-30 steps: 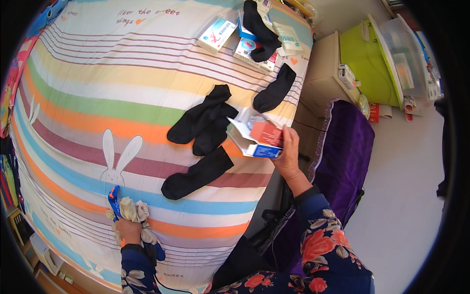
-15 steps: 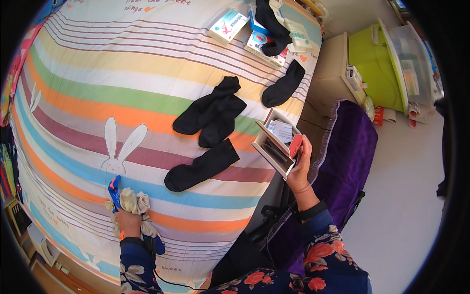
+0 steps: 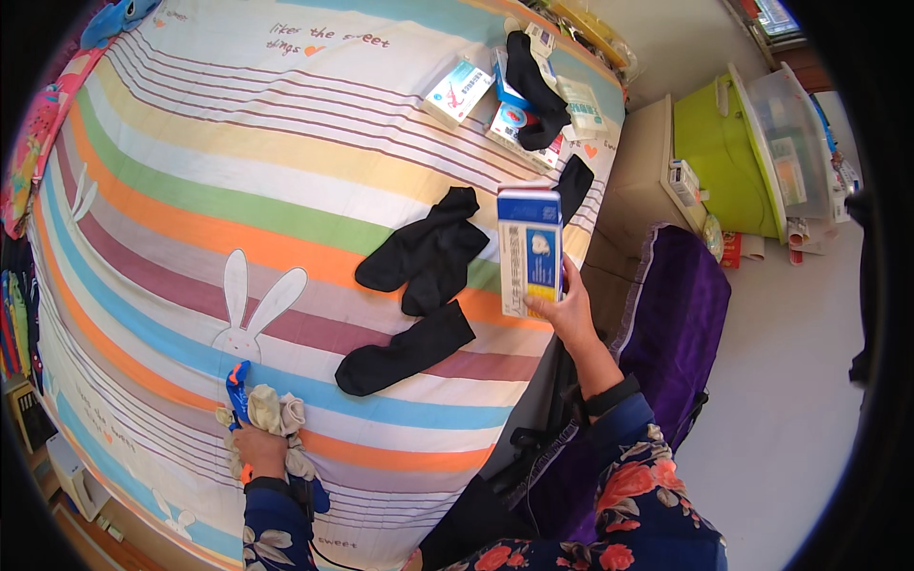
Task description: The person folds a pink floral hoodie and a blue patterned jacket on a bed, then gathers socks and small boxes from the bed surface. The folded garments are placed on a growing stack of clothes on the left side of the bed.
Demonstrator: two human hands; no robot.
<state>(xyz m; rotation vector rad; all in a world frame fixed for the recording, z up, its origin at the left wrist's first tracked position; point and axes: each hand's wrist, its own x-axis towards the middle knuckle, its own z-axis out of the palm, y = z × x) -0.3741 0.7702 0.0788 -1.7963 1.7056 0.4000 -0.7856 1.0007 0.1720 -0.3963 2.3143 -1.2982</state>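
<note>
My right hand (image 3: 564,303) is closed around a white, blue and yellow cardboard medicine box (image 3: 519,252), held up above the bed's right edge. A pinkish-red edge shows behind its top. My left hand (image 3: 260,451) grips a bunch of crumpled beige and blue fabric, seemingly socks (image 3: 268,407), low on the bed; a blue piece with orange patches (image 3: 237,392) sticks up from it. Some left fingers are hidden in the fabric. Between the hands lie a single black sock (image 3: 407,350) and a black pair (image 3: 424,252), and another black sock (image 3: 573,186) is partly behind the box.
Striped bedding (image 3: 181,205) covers the bed. Medicine boxes (image 3: 457,92) lie at its far right, one black sock (image 3: 536,90) draped over some. Beyond the edge stand a purple fringed cover (image 3: 678,305), a beige cabinet (image 3: 640,157) and a lime-green bin (image 3: 714,157).
My right hand has turned the box so its printed front faces me instead of its open end, and raised it slightly. The left hand keeps its grip on the fabric; the view has shifted a little.
</note>
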